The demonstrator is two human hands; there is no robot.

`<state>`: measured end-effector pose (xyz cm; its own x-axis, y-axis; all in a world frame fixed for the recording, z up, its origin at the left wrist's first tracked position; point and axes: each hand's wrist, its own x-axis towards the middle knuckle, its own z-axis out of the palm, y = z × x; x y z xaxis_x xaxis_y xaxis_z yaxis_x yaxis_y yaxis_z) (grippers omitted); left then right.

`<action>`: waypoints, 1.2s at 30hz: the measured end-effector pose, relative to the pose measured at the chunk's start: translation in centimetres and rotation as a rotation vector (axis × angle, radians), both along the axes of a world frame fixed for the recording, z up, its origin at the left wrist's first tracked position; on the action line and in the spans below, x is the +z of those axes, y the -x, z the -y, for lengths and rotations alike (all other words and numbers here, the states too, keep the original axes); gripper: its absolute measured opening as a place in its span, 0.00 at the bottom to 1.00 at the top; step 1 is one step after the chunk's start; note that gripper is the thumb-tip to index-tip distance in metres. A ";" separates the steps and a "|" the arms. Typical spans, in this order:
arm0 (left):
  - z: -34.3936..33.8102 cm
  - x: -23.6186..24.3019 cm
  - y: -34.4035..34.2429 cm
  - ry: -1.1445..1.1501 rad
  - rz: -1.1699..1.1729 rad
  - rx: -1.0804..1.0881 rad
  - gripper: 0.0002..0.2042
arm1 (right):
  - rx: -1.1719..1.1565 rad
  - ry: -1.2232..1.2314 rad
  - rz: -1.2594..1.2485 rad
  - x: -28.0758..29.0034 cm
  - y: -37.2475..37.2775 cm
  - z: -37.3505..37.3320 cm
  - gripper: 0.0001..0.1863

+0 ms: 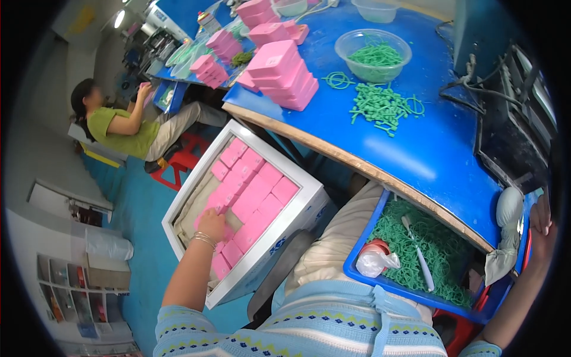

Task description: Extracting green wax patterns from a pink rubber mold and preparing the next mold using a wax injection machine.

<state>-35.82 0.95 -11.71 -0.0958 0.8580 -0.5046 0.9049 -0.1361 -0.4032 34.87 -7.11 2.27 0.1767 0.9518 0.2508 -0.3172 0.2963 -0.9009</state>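
Observation:
My left hand [211, 227] reaches into a white foam box [316, 196] beside my leg. Its fingers are bent on a pink block [217, 202] among rows of similar small pink blocks [253, 193]; the fingertips are partly hidden. Out at the right edge, my right hand [540, 217] holds nothing that I can see, its fingers stretched out beside a grey cloth bundle [509, 223]. On my lap lies a blue tray [380, 287] full of green cord loops [395, 232], with a white-handled tool [421, 256] and a clear plastic bag [373, 263] on top.
The blue table [410, 157] ahead bears stacked pink blocks [279, 71], a clear bowl [404, 58] of green cords and a loose green heap [383, 107]. Dark equipment with cables [517, 101] stands at the right. A co-worker in a green shirt [128, 128] sits at far left.

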 end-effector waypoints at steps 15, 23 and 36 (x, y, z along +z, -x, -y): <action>-0.3 13.6 -23.6 -0.090 1.613 0.100 0.15 | 0.388 0.225 0.196 -0.8 19.3 2.3 0.23; 1.3 12.7 -33.8 0.569 2.032 -0.363 0.32 | 0.230 0.270 0.010 -3.7 21.6 0.5 0.24; 1.1 11.8 -35.9 -0.229 1.625 -0.767 0.38 | 0.141 0.171 0.028 -3.0 20.6 0.2 0.21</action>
<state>0.11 -0.15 0.14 0.7262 0.5284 0.4398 0.1437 -0.7423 0.6544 14.30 -7.27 -0.71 0.0344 0.9956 0.0866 -0.3183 0.0931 -0.9434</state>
